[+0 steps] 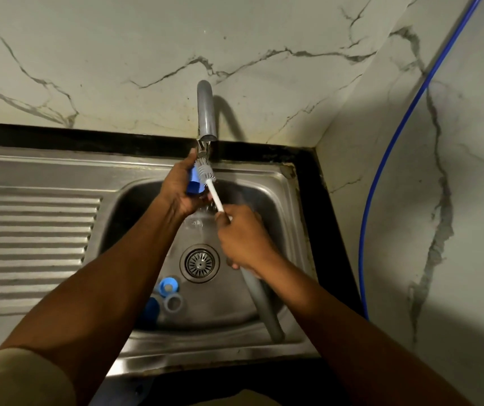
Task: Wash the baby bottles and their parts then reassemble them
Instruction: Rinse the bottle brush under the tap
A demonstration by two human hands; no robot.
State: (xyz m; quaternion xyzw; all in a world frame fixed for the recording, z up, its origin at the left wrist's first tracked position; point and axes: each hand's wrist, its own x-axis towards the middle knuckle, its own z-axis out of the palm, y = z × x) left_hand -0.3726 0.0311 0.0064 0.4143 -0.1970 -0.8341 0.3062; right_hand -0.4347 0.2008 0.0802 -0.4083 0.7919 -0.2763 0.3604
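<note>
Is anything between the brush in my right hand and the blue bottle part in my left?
Nothing visible. The right hand holds the brush with its bristles right beside the blue bottle part, which the left hand grips under the tap.

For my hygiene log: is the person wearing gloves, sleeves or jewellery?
No gloves, watch or rings show on the left hand or right hand. A beige sleeve covers the upper left arm; the right arm is bare as far as seen.
</note>
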